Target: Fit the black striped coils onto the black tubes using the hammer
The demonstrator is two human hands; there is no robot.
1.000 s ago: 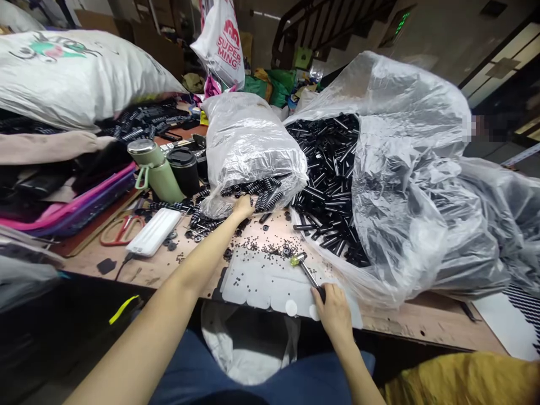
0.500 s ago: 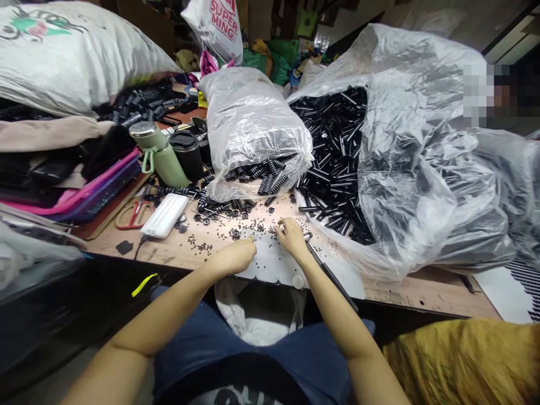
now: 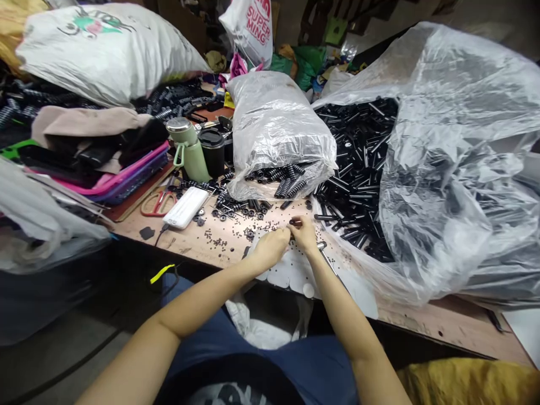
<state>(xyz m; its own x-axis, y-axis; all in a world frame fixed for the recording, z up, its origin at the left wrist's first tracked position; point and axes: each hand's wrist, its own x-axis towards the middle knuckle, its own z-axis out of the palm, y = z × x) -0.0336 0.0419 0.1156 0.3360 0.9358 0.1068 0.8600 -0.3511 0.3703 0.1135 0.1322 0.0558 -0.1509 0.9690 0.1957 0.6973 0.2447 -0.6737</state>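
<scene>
A: Item one, nearest: left hand (image 3: 270, 247) and right hand (image 3: 302, 233), fingertips pinched together over the near edge of the tabletop (image 3: 202, 239).

B: Holding what?

A: A small dark part (image 3: 295, 223) shows between the fingertips, both hands closed on it. Whether it is one piece or two I cannot tell.

B: Under the hands?

A: A white punched sheet (image 3: 295, 273) hanging partly over the edge, and a metal-tipped tool (image 3: 324, 252) lying just beside the right wrist.

B: Next row back?

A: Loose black beads and washers (image 3: 236, 216) scattered on the wood; a white power bank (image 3: 186, 207) and red-handled scissors (image 3: 158, 201) to the left.

B: Further?

A: Green flask (image 3: 189, 149), black cup (image 3: 213, 152), a clear bag of ribbed black springs (image 3: 274, 135), and a large open bag of black tubes (image 3: 358, 163) at right.

B: Risks?

A: In my judgement, the pinched part could slip and vanish among the scattered beads, being the same colour. The tool lies close to the edge; a nudge from the forearm might roll it off.
</scene>
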